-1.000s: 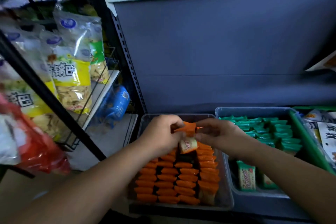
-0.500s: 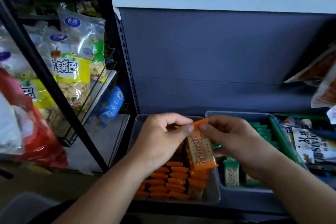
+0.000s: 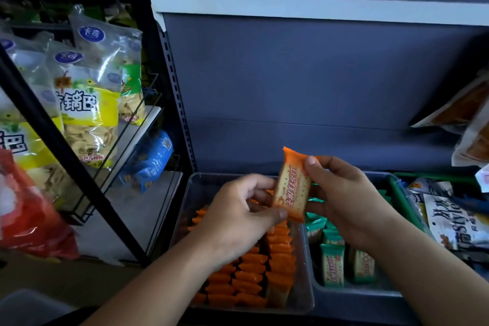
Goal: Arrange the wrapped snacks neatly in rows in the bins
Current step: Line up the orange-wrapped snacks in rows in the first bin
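A person stood at a shop shelf (image 3: 291, 74) with a single orange-wrapped cracker packet (image 3: 292, 185) held upright in both hands, just above the seam between two bins. The left hand (image 3: 246, 217) had its grip clamped on the packet's lower end, thumb in front and fingers behind. The right hand (image 3: 344, 198) pinched the upper right edge, thumb on the face. Red characters ran down the wrapper over a printed cracker, too blurred to read.

Below, the clear bin (image 3: 304, 296) held rows of orange packets (image 3: 251, 272) standing on edge. Touching it on the right, the grey bin (image 3: 357, 296) held green-wrapped packets (image 3: 332, 264), two of them upright at the front with the same style of red lettering.

On the wire rack to the left hung yellow bags (image 3: 87, 113) printed large with "锅巴" under a round blue badge, with a red bag (image 3: 29, 214) in front and a blue packet (image 3: 150, 161) lying behind. At far right lay a white pouch (image 3: 449, 219) bearing the word "Style".
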Demonstrator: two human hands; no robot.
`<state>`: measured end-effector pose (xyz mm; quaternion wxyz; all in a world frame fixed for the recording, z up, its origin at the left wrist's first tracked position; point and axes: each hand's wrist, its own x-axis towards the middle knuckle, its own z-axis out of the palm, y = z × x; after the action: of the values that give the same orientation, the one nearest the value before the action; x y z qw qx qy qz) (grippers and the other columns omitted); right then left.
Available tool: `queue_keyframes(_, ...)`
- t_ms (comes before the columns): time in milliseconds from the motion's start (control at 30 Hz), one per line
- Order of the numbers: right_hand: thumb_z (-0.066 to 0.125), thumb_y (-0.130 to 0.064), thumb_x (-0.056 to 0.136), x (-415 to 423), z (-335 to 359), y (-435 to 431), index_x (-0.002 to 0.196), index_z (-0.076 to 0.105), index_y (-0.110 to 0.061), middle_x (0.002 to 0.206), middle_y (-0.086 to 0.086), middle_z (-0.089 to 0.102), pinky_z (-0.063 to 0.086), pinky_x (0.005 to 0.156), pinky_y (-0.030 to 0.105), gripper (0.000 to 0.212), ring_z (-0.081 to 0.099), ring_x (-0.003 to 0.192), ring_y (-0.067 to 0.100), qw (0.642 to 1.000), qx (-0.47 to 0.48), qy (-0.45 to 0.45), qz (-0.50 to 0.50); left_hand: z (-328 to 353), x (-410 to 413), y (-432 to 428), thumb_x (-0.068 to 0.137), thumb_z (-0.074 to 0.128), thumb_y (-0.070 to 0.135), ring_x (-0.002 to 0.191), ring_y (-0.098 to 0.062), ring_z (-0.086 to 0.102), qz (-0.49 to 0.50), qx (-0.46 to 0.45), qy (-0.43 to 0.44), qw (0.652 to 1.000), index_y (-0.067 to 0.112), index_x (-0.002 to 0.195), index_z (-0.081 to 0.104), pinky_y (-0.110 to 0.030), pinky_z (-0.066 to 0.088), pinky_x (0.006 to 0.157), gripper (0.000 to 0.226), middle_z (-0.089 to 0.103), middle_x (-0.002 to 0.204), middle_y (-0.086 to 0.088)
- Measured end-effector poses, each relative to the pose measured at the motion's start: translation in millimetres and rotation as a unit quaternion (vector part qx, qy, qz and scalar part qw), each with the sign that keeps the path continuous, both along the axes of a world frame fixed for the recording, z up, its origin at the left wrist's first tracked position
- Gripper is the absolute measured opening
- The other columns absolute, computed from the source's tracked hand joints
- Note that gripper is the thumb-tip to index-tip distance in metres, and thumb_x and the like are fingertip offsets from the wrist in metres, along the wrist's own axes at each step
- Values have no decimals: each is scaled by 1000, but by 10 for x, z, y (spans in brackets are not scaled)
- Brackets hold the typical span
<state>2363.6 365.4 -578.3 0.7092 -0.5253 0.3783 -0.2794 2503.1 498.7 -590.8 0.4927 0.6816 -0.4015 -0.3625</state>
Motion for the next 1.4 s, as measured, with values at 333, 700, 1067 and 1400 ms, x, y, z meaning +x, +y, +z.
queue_keyframes(333, 74, -10, 92, -73, -116, -96, 95, 74, -15, 92, 19, 74, 62, 59, 39, 6, 76, 76, 28, 990, -127, 57, 31, -60, -104, -160, 73, 83, 57, 100, 3, 59, 47, -6, -176, 983, 40, 98, 55, -27, 53, 83, 42, 62, 102, 22)
queue_keyframes(700, 73, -12, 91, -95, -185, -141, 121, 68, -24, 104, 5, 76, 63, 86, 46, 32, 75, 98, 28, 984, -133, 41, 110, 30, -21, -198, 85, 83, 34, 85, -8, 72, 36, 0, -39, 999, 31, 95, 68, -31, 60, 81, 18, 76, 90, 7)
queue_keyframes(1067, 66, -3, 96, -76, -225, -129, 108, 71, -14, 100, 13, 77, 61, 84, 45, 17, 73, 94, 31, 977, -158, 34, 136, 75, 20, -179, 95, 70, 39, 90, -21, 72, 82, -22, 7, 996, 19, 86, 74, -45, 58, 90, 22, 76, 85, -2)
queue_keyframes(1400, 61, -14, 102, -17, -190, -167, 109, 65, -2, 87, 15, 78, 58, 59, 31, 15, 75, 71, 26, 994, -96, 41, 33, -39, 3, -155, 73, 92, 22, 81, -5, 70, -43, -4, -117, 992, 47, 125, 61, -28, 59, 77, 66, 72, 92, 10)
